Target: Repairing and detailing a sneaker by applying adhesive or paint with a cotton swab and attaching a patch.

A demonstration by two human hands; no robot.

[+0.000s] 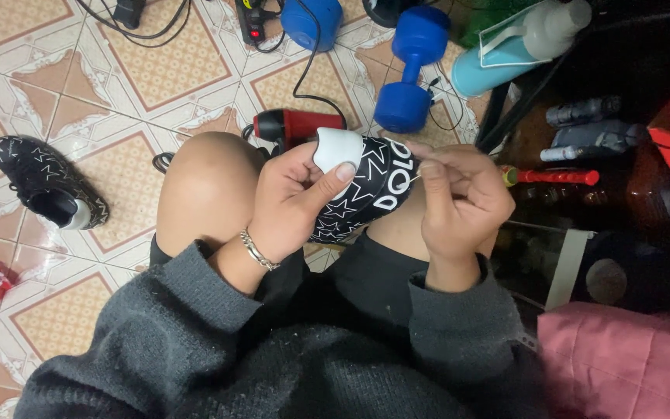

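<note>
Seated above a tiled floor, you clamp your left hand (pixel 292 198) around a black star-patterned shoe (pixel 362 190) over your knees, while your right hand (pixel 459 198) pinches at its edge; its mate (pixel 48 186) lies at nine o'clock, a blue dumbbell (pixel 411 66) at twelve.

Shoe (pixel 366 190) sole — hidden by hands
</note>
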